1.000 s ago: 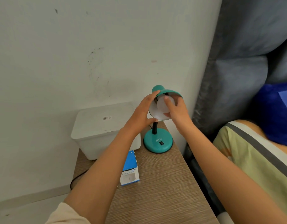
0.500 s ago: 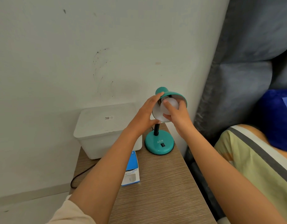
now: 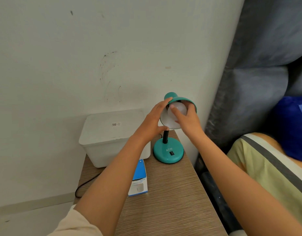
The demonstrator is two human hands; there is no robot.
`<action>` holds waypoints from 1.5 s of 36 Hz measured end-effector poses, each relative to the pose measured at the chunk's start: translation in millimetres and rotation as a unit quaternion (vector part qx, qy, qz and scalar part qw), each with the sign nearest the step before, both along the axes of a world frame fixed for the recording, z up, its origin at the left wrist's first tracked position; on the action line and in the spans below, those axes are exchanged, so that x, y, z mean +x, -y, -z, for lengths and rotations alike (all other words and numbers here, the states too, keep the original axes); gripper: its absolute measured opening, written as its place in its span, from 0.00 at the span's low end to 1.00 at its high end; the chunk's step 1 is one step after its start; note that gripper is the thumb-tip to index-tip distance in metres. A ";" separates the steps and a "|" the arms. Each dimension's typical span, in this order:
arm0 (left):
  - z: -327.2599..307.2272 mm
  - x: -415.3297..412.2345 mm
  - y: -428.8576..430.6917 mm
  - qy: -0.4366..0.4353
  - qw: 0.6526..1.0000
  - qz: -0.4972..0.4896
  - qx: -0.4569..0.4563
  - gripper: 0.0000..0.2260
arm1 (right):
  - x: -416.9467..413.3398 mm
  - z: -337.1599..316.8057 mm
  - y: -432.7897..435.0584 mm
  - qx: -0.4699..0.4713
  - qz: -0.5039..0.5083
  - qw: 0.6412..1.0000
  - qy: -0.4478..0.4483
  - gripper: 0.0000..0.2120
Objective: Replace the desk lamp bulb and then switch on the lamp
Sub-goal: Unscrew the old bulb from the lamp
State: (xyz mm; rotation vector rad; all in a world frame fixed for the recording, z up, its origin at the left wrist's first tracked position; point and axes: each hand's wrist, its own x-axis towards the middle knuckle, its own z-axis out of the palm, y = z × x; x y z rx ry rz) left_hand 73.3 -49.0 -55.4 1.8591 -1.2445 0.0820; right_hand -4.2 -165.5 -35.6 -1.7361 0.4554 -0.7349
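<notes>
A teal desk lamp stands at the back of a wooden bedside table, its round base (image 3: 168, 151) carrying a black rocker switch (image 3: 171, 153). The teal shade (image 3: 180, 99) tilts toward me. My left hand (image 3: 153, 121) grips the shade's left rim, thumb under its lower edge. My right hand (image 3: 186, 118) reaches into the shade, fingers wrapped round a white bulb (image 3: 178, 108) that sits inside it. The bulb's socket end is hidden. The lamp is unlit.
A white lidded plastic box (image 3: 112, 135) stands left of the lamp against the wall. A blue and white bulb carton (image 3: 139, 179) lies on the table (image 3: 172, 193) under my left forearm. A black cable (image 3: 85, 184) hangs off the left edge. Bedding and a grey headboard are on the right.
My right hand's fingers have shifted round the bulb inside the shade. My left hand stays on the shade. The view has drifted slightly.
</notes>
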 end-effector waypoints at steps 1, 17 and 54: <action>0.2 0.3 0.0 0.000 1.000 0.000 0.000 0.42 | 1.3 0.9 0.5 0.035 -0.006 0.999 0.000 0.26; 0.0 3.6 -2.8 -0.005 1.000 0.002 0.004 0.42 | 4.0 2.0 0.1 -0.061 0.031 0.997 -0.035 0.21; 2.5 -26.7 -30.8 -0.052 0.992 -0.108 0.031 0.33 | -74.5 21.8 -30.3 -0.133 0.047 0.990 -0.030 0.23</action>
